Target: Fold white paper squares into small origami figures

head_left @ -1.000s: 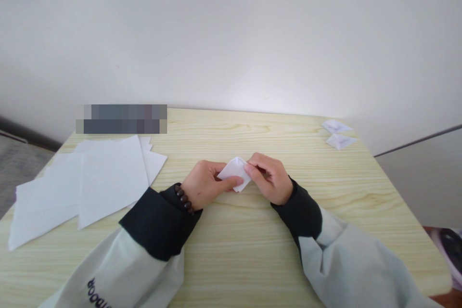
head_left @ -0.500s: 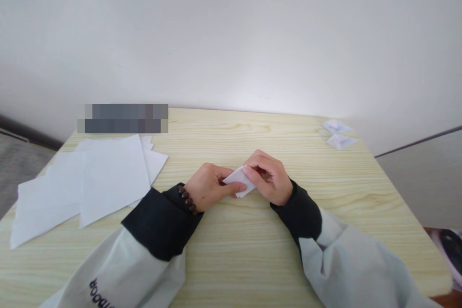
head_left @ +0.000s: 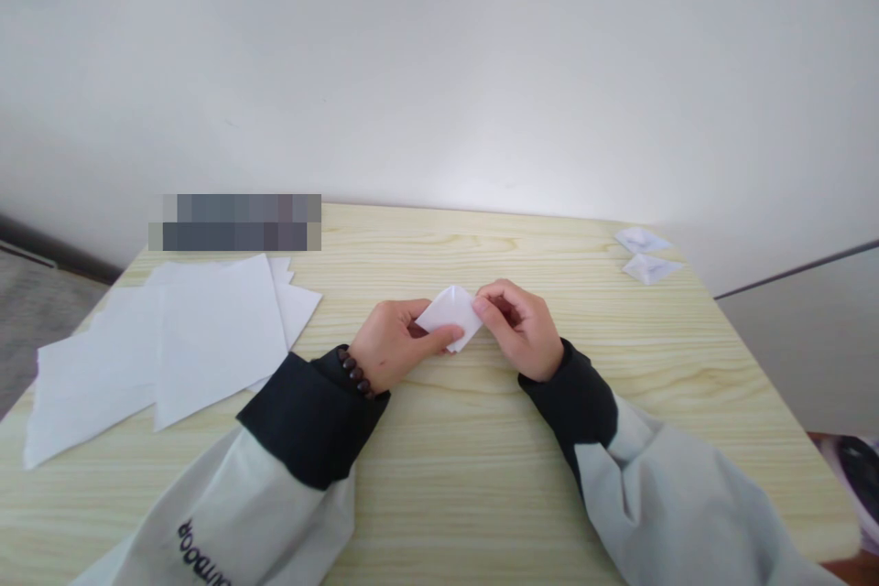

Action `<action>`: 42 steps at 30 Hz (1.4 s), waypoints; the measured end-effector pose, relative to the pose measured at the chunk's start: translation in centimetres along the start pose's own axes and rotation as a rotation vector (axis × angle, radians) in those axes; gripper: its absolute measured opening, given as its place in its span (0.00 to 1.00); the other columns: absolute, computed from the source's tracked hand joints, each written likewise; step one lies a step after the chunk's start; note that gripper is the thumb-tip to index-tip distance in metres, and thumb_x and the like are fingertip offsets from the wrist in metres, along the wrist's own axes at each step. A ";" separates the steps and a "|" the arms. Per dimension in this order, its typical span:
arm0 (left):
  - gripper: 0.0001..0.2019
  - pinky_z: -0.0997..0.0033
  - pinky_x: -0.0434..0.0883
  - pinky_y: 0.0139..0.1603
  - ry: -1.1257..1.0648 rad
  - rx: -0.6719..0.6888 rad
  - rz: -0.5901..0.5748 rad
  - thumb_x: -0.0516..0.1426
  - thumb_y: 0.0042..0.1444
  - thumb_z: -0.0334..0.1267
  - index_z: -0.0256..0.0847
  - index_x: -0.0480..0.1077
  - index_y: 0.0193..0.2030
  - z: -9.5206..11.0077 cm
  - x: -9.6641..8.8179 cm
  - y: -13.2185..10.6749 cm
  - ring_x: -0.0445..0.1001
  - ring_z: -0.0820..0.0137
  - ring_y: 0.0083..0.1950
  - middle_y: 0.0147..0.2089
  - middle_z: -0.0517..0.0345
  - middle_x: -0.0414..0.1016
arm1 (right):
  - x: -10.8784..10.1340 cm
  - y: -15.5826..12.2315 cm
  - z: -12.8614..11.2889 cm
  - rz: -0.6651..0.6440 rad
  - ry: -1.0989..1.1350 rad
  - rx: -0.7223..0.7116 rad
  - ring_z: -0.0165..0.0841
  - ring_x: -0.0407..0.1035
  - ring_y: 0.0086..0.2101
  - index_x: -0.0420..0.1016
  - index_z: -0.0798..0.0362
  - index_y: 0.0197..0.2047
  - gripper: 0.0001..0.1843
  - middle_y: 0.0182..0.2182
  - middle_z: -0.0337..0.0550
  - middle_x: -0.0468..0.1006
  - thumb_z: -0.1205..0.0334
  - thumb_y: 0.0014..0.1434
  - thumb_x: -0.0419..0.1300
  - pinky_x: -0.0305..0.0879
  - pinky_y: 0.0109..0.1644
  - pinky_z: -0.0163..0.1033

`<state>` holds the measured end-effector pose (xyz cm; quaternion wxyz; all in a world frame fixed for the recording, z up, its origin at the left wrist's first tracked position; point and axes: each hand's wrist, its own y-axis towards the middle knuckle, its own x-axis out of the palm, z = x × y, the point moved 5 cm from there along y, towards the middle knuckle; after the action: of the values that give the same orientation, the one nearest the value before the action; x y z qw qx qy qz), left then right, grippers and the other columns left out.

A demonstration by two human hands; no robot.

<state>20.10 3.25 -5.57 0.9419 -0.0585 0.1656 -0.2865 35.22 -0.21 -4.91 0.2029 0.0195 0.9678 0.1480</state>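
Observation:
A small piece of folded white paper (head_left: 450, 311), roughly diamond-shaped, is held up over the middle of the table. My left hand (head_left: 395, 343) grips its left and lower part, thumb across the front and fingers behind. At the right corner, my right hand (head_left: 523, 330) pinches the paper between thumb and forefinger, its other fingers curled in. The left hand's fingers behind the paper are mostly hidden. A dark bead bracelet (head_left: 355, 373) circles my left wrist.
Several loose white paper sheets (head_left: 220, 339) overlap on the left of the wooden table (head_left: 439, 494). Two folded paper boats (head_left: 642, 240) lie at the far right, near the wall (head_left: 481, 64). A pixelated dark patch (head_left: 237, 222) covers something at the back left.
My right hand has slid from the paper's top toward its right corner, baring more of the folded piece. The paper has turned and now shows a pointed top.

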 end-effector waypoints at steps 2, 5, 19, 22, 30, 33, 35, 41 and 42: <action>0.15 0.76 0.69 0.28 0.012 0.013 -0.015 0.61 0.46 0.47 0.34 0.75 0.30 0.0 0.1 0.0 0.75 0.68 0.29 0.27 0.57 0.78 | 0.0 0.0 0.0 0.010 -0.043 -0.011 0.25 0.58 0.21 0.68 0.53 0.31 0.09 0.22 0.36 0.67 0.58 0.60 0.54 0.54 0.23 0.32; 0.17 0.74 0.71 0.30 -0.047 0.031 -0.004 0.61 0.46 0.47 0.34 0.73 0.35 -0.1 0.2 0.0 0.76 0.67 0.31 0.30 0.56 0.78 | -0.1 0.2 0.1 0.030 -0.038 -0.004 0.25 0.60 0.22 0.68 0.53 0.30 0.09 0.23 0.36 0.68 0.58 0.60 0.54 0.56 0.24 0.31; 0.11 0.60 0.69 0.51 0.656 0.738 0.149 0.59 0.54 0.40 0.42 0.75 0.44 0.5 -0.9 -0.2 0.70 0.64 0.49 0.49 0.50 0.74 | -1.0 0.5 0.8 0.031 -0.297 -0.041 0.27 0.64 0.22 0.73 0.53 0.34 0.07 0.23 0.38 0.74 0.60 0.58 0.57 0.60 0.27 0.33; 0.11 0.60 0.70 0.50 0.696 0.788 0.161 0.58 0.55 0.42 0.43 0.75 0.44 0.5 -0.9 -0.2 0.71 0.64 0.48 0.48 0.51 0.75 | -1.0 0.5 0.6 -0.044 -0.341 -0.115 0.28 0.65 0.24 0.74 0.54 0.37 0.07 0.27 0.41 0.74 0.66 0.57 0.54 0.62 0.29 0.34; 0.13 0.60 0.71 0.51 0.787 0.810 0.237 0.54 0.59 0.42 0.41 0.75 0.44 0.4 -0.9 -0.4 0.72 0.63 0.49 0.47 0.50 0.77 | -1.0 0.2 0.3 -0.129 -0.373 -0.257 0.30 0.65 0.29 0.72 0.55 0.45 0.16 0.35 0.46 0.73 0.71 0.51 0.56 0.66 0.33 0.36; 0.12 0.60 0.71 0.52 0.808 0.816 0.258 0.52 0.60 0.41 0.41 0.75 0.44 0.6 -0.8 -0.5 0.72 0.63 0.51 0.48 0.51 0.76 | -0.9 0.2 0.3 -0.117 -0.389 -0.253 0.31 0.66 0.30 0.72 0.53 0.45 0.15 0.36 0.46 0.73 0.68 0.54 0.57 0.67 0.33 0.37; 0.12 0.61 0.71 0.50 0.801 0.825 0.258 0.52 0.60 0.39 0.40 0.75 0.43 1.0 -0.7 -0.6 0.72 0.65 0.49 0.46 0.51 0.77 | -0.9 0.2 0.3 -0.111 -0.395 -0.255 0.30 0.66 0.31 0.73 0.52 0.45 0.14 0.38 0.46 0.72 0.66 0.54 0.57 0.67 0.35 0.38; 0.11 0.64 0.72 0.45 0.785 0.827 0.237 0.52 0.60 0.37 0.39 0.75 0.41 1.5 -0.6 -0.8 0.72 0.67 0.43 0.41 0.51 0.77 | -0.9 0.1 0.3 -0.114 -0.375 -0.281 0.30 0.67 0.31 0.74 0.52 0.44 0.13 0.40 0.46 0.69 0.66 0.54 0.58 0.68 0.39 0.41; 0.11 0.64 0.72 0.45 0.784 0.825 0.230 0.52 0.60 0.37 0.39 0.74 0.41 1.5 -0.5 -0.8 0.72 0.67 0.43 0.41 0.51 0.77 | -0.8 0.1 0.4 -0.119 -0.378 -0.289 0.29 0.66 0.30 0.75 0.51 0.44 0.13 0.40 0.46 0.69 0.67 0.55 0.57 0.68 0.39 0.40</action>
<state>19.81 2.93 -3.89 0.7800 0.4424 0.3820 -0.2233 36.12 -0.13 -4.88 0.3895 -0.0392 0.8808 0.2663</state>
